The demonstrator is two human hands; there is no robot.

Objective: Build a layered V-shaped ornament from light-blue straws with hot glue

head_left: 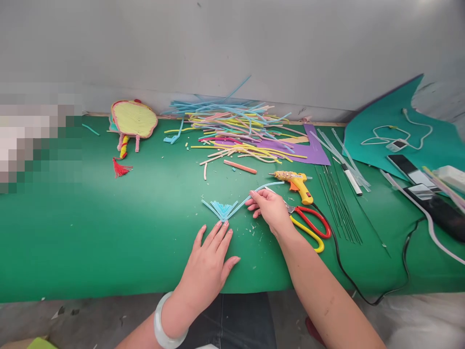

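A small fan-shaped piece of light blue strips [222, 209] lies on the green table at the centre. My left hand [212, 252] rests flat just below it, fingers spread, fingertips touching its pointed lower end. A pale bangle [163, 322] circles the left wrist. Between the thumb and fingers of my right hand [269, 208] is a long light blue strip [269, 184], whose lower end meets the right side of the fan shape. Scissors with red and yellow handles [313, 223] lie open beside my right hand, partly hidden by it.
A yellow glue gun [300, 186] with a black cable lies right of centre. Behind are a pile of coloured strips [232, 126] and purple sheet [319, 148]. Green wires [339, 208], a marker [351, 179] and phones [414, 172] lie right; a yellow fan-shaped craft [134, 118] lies left.
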